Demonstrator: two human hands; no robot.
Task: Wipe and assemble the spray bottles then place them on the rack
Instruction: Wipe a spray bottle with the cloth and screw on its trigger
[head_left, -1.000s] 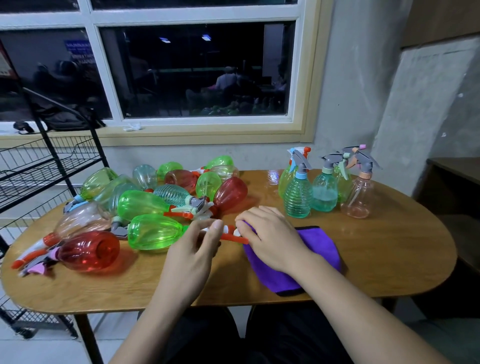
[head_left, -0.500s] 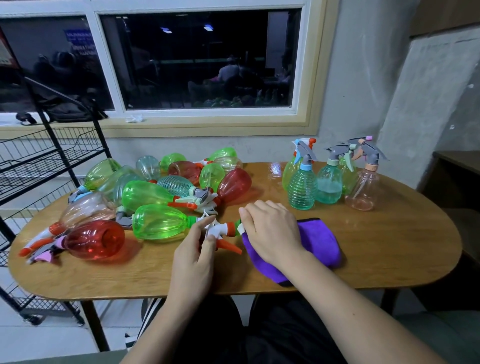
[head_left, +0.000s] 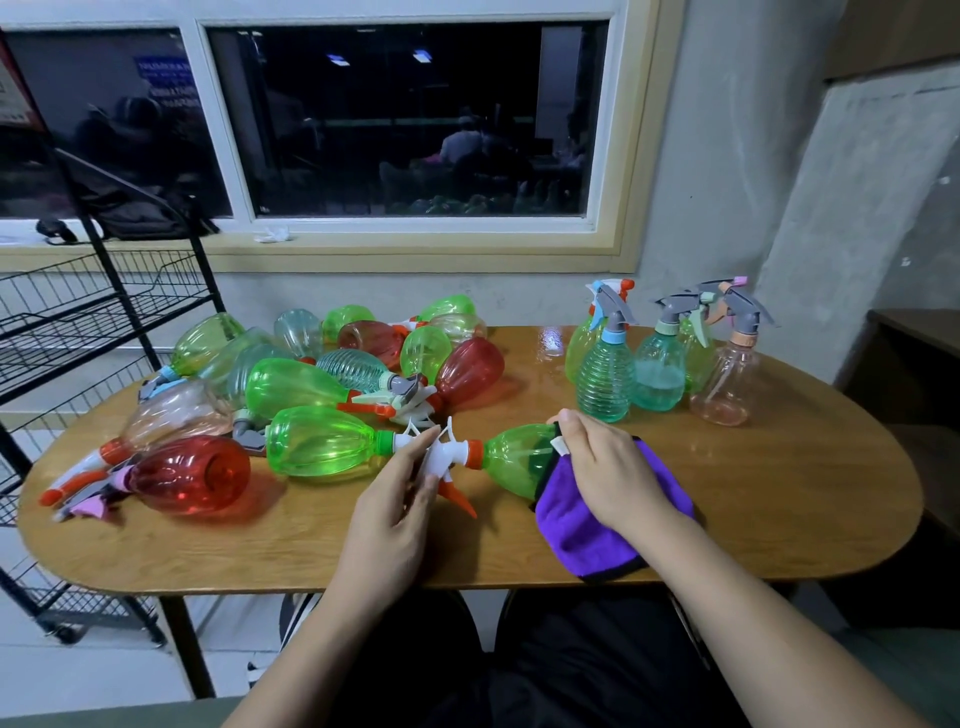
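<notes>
A green spray bottle (head_left: 514, 457) lies on its side at the table's front middle, its white and orange spray head (head_left: 447, 457) pointing left. My left hand (head_left: 400, 499) grips that spray head. My right hand (head_left: 608, 467) presses a purple cloth (head_left: 587, 525) against the bottle's wide end, covering its base. A heap of green, red and clear bottles (head_left: 317, 395) lies on the table's left half, some with spray heads. Several assembled bottles (head_left: 660, 364) stand upright at the back right. The black wire rack (head_left: 78, 312) stands to the left of the table.
The oval wooden table (head_left: 779, 493) has bare surface at the front left and right. A window with a sill runs along the wall behind. A dark wooden piece of furniture (head_left: 919, 353) stands at the far right.
The green bottle has come out from under the cloth and my right hand, so its body now shows. My left hand has closed on the spray head. The view has tilted a little.
</notes>
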